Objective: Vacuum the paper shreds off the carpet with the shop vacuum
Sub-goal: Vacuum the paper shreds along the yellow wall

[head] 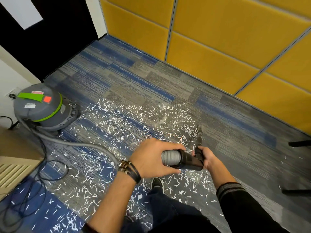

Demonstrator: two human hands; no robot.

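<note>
1. Left hand (151,158): your fingers and thumb are curled firmly round the grey ribbed hose (170,157) where it meets the black cuff (190,161). You hold it roughly level above the floor.
2. Right hand (208,159): it is wrapped round the near end of a slim black nozzle (199,137), whose far end points down toward the carpet (151,78). The nozzle is blurred, so you cannot tell whether it is seated in the cuff.
3. Step in hand, as judged: joining the nozzle to the cuff. Line the two up straight, then push with a slight twist until snug. A loose joint would likely leak suction or drop off mid-sweep.
4. Paper shreds (134,121): these lie thickly over the carpet, from just beside the vacuum (40,106) at left to around your shoe (157,184). Most of the task appears to lie ahead.
5. Hose run: it trails left across the shreds to the vacuum. Allow it slack, and work from the far edge toward yourself so that you tread fewer shreds in.
6. Power cord (25,199): it loops on the floor at lower left. Keep the nozzle and your feet away from it.
</note>
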